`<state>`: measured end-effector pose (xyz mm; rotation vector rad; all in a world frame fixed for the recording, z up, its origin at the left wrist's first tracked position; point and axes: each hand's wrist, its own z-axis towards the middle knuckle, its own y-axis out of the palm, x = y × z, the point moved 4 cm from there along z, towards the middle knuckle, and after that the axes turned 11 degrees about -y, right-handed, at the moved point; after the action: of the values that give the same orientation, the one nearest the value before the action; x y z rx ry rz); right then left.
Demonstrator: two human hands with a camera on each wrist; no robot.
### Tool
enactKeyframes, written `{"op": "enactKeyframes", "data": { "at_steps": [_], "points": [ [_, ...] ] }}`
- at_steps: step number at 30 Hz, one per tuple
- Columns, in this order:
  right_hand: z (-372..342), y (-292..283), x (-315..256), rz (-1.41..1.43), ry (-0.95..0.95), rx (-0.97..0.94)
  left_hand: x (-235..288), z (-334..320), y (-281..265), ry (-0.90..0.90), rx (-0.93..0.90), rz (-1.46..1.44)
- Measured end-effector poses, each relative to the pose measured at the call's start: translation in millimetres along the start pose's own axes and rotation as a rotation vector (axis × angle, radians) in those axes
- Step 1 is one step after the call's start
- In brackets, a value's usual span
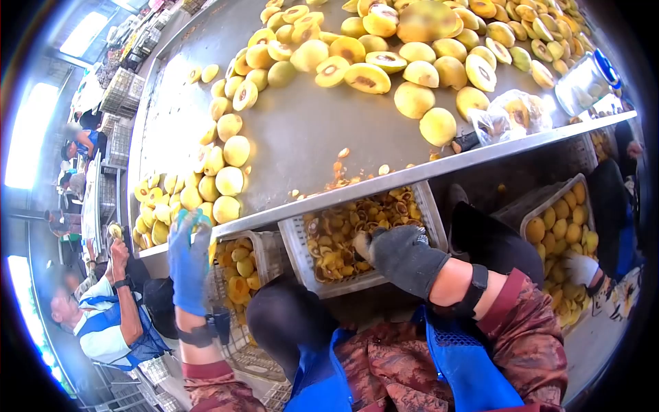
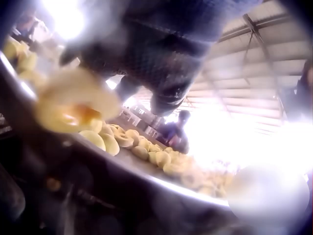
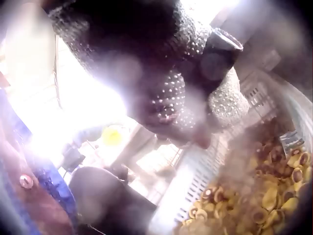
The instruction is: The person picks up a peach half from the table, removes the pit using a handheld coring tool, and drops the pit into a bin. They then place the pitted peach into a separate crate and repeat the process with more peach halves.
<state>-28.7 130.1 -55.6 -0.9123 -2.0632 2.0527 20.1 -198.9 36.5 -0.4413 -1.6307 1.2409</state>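
Note:
My left hand, in a blue glove, is raised at the near table edge beside a pile of yellow peaches. In the left wrist view it holds a peach half with an orange hollow, blurred and close to the camera. My right hand, in a dark grey glove with white dots, is over a white crate of peach pits and scraps. It grips a short dark tube-like tool with a bright rim; the rest of the tool is hidden by the fingers.
Whole and halved peaches cover the far part of the metal table. A clear plastic bag and a jar stand by its right edge. Peach crates flank my knees. One person works at left, another's gloved hand at right.

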Motion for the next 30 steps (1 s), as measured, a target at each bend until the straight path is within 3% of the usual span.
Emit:
{"op": "enactKeyframes", "data": {
  "at_steps": [1, 5, 7, 9, 12, 15, 16, 19, 20, 22, 24, 27, 29, 30],
  "points": [
    [1.6, 6.9, -0.8, 0.01, -0.014, -0.027, 9.1, 9.8, -2.2, -0.039, 0.018, 0.039],
    [2.8, 13.3, -8.4, -0.005, -0.079, -0.026, 114.5, 61.2, 43.6, 0.317, -0.052, -0.179],
    [1.0, 7.5, -9.5, 0.074, -0.134, -0.076, 162.5, 97.9, 83.4, 0.604, -0.006, -0.107],
    [-1.9, 12.7, -11.2, -0.025, -0.157, -0.03, 201.1, 137.0, 127.6, 0.766, 0.066, 0.034],
    [-0.6, 19.6, -12.6, -0.171, -0.193, 0.042, 239.6, 173.2, 180.5, 0.826, 0.025, 0.126],
    [-3.1, 12.6, -8.1, -0.113, -0.153, 0.1, 247.3, 186.5, 201.0, 0.84, -0.033, 0.48],
    [-3.2, 11.6, -8.4, -0.192, -0.143, 0.09, 246.3, 182.2, 201.4, 0.91, 0.037, 0.513],
    [-6.2, -3.7, -2.1, 0.026, -0.168, 0.184, 234.8, 170.3, 200.4, 0.762, -0.238, 0.553],
    [-6.6, -10.3, 1.4, 0.169, -0.176, 0.249, 227.4, 164.6, 197.2, 0.729, -0.218, 0.548],
    [-7.6, -23.8, 8.6, 0.454, -0.195, 0.373, 207.6, 152.5, 177.5, 0.461, -0.426, 0.248],
    [-5.3, -35.2, 13.6, 0.523, -0.167, 0.389, 186.8, 133.7, 158.8, 0.259, -0.569, -0.003],
    [5.1, -37.2, 16.9, 0.802, -0.097, 0.471, 151.1, 110.9, 144.9, 0.205, -0.629, -0.152],
    [10.3, -45.3, 17.1, 1.086, -0.119, 0.567, 149.7, 75.0, 120.5, 0.01, -0.643, -0.48],
    [18.1, -34.1, 16.7, 0.878, -0.175, 0.811, 148.7, 57.0, 112.4, -0.088, -0.64, -0.646]
  ]
}}
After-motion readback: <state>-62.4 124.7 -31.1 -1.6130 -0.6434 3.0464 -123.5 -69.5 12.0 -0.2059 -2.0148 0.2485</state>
